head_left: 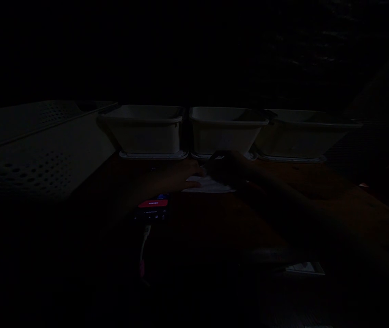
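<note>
The scene is very dark. On a wooden table lies a flat white piece (211,184) that looks like cloth or a thin bag, though its kind is hard to make out. My left hand (186,176) rests at its left edge, thumb and fingers apart. Over its right part is my right hand (227,166), bent downward, with its fingers lost in shadow. A small pale glint shows by the right hand. Under my left forearm lies a phone (152,204) with a lit screen, a white cable (142,246) running from its lower end.
Three pale plastic tubs (150,136), (227,132), (297,136) stand in a row behind my hands on light bases. A large perforated basket (44,159) stands at the left. Near the table's front edge is a pale flat object (305,268). The background is black.
</note>
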### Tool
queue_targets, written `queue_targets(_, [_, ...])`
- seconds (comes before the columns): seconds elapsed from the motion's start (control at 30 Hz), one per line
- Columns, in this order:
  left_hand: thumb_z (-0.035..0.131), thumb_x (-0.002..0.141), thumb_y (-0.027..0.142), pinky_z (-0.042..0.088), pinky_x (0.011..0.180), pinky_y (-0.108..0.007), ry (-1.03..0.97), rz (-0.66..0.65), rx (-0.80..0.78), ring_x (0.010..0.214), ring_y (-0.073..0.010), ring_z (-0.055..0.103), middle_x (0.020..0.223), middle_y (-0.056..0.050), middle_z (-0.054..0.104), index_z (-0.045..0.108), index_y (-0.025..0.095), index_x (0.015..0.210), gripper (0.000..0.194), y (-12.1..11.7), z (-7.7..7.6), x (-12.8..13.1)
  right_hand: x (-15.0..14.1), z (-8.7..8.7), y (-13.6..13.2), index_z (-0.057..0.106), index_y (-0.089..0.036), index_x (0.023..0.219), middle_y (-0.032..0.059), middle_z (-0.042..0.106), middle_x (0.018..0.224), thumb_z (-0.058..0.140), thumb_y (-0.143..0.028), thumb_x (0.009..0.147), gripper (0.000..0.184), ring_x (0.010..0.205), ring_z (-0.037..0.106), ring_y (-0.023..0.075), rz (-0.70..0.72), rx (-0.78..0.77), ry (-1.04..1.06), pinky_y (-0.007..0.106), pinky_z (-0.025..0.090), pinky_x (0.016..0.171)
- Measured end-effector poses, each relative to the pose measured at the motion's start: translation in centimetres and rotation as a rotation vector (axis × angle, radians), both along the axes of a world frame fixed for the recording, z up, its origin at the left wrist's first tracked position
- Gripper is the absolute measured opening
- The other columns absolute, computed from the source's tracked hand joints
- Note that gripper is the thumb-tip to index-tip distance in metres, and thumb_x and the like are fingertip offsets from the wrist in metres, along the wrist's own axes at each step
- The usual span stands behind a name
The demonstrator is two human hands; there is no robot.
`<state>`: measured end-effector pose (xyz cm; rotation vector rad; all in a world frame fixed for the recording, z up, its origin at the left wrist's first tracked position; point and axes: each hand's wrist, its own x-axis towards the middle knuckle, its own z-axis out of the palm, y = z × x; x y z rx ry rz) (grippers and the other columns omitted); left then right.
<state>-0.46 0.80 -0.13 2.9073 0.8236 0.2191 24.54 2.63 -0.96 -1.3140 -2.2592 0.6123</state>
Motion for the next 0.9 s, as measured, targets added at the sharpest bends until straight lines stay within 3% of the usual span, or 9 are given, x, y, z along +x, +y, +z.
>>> queue_targets(0.3, [0.057, 0.096, 0.031, 0.043, 0.099, -0.032, -0.02, 0.0, 0.004, 0.116, -0.0201, 0.057, 0.128, -0.009, 0.06, 0.061, 0.019, 0.123, 0.03, 0.2, -0.3, -0.2, -0.1, 0.2, -0.4, 0.063, -0.008, 0.124, 0.0149, 0.074, 0.104, 0.061, -0.017, 0.084, 0.041, 0.081, 0.072, 0.0184, 0.003, -0.202, 0.124, 0.026, 0.055, 0.067])
queue_targets(0.5, [0.056, 0.096, 0.028, 0.041, 0.102, -0.03, -0.03, -0.056, 0.002, 0.12, -0.0197, 0.055, 0.131, -0.007, 0.058, 0.061, 0.02, 0.124, 0.03, 0.2, -0.2, -0.1, -0.1, 0.3, -0.5, 0.066, -0.01, 0.118, 0.0126, 0.075, 0.099, 0.062, -0.016, 0.083, 0.036, 0.076, 0.071, 0.0177, -0.027, -0.179, 0.103, 0.024, 0.054, 0.065])
queue_targets(0.67, [0.056, 0.096, 0.03, 0.042, 0.1, -0.032, -0.023, 0.003, -0.016, 0.117, -0.0217, 0.056, 0.129, -0.009, 0.059, 0.062, 0.017, 0.124, 0.031, -0.2, 0.0, 0.0, 0.4, -0.2, -0.2, 0.059, -0.009, 0.126, 0.0143, 0.075, 0.102, 0.064, -0.021, 0.084, 0.044, 0.079, 0.072, 0.0181, 0.058, -0.256, 0.189, 0.025, 0.056, 0.066])
queue_targets(0.9, [0.054, 0.097, 0.029, 0.042, 0.102, -0.034, 0.009, 0.002, -0.015, 0.122, -0.0215, 0.054, 0.135, -0.009, 0.057, 0.059, 0.02, 0.125, 0.031, -0.1, 0.0, 0.1, 0.6, -0.2, 0.5, 0.065, -0.008, 0.116, 0.014, 0.074, 0.098, 0.062, -0.02, 0.086, 0.032, 0.079, 0.07, 0.0172, -0.052, -0.009, 0.033, 0.024, 0.052, 0.066])
